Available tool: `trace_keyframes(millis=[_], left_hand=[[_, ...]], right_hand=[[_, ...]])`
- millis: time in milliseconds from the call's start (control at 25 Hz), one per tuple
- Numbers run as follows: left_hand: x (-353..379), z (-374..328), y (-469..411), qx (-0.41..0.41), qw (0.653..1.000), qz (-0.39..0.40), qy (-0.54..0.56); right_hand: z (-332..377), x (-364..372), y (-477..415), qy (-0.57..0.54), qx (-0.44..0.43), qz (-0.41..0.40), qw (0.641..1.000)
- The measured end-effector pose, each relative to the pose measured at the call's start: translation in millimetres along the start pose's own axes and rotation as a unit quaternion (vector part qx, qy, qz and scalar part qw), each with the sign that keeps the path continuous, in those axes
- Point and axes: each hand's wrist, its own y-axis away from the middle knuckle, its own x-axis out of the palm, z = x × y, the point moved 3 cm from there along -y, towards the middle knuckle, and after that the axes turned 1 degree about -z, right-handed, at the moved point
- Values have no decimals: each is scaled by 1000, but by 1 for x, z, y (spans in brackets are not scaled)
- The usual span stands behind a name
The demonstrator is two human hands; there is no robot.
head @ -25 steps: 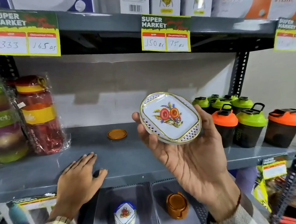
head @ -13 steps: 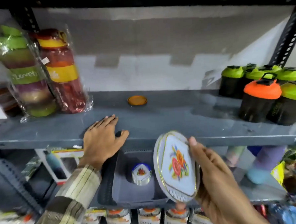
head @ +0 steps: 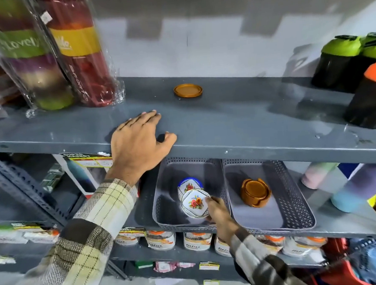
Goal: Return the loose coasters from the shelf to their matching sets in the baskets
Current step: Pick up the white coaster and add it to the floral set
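My right hand (head: 219, 214) reaches into the left grey basket (head: 162, 213) on the lower shelf and grips a white floral coaster (head: 194, 204) with a gold rim. The coaster is right against the matching white floral set (head: 188, 186) standing in that basket. The right grey basket (head: 294, 202) holds an amber-brown coaster set (head: 255, 192) in its holder. One loose amber-brown round coaster (head: 188, 90) lies on the upper grey shelf (head: 236, 122). My left hand (head: 139, 142) rests flat on that shelf's front edge, fingers spread, holding nothing.
Wrapped bottles (head: 47, 53) stand at the left of the upper shelf. Shaker bottles with green and orange lids (head: 348, 64) stand at its right. Pastel bottles (head: 348, 186) lie right of the baskets; packets (head: 196, 241) fill the shelf below.
My right hand has carried the white floral coaster from above the upper shelf down into the left basket, beside the matching set. My view has tilted downward. The left hand stays on the shelf.
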Motion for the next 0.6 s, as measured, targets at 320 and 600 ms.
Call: trace_keyframes(millis=[320,600], left_hand=[[1,1,-3,0,1000,5,-12],[1,1,-3,0,1000,7,-24]], right_hand=[[-4,29,-67,28,-15,-40,999],[-7,31,-78,81,-84,-68,991]])
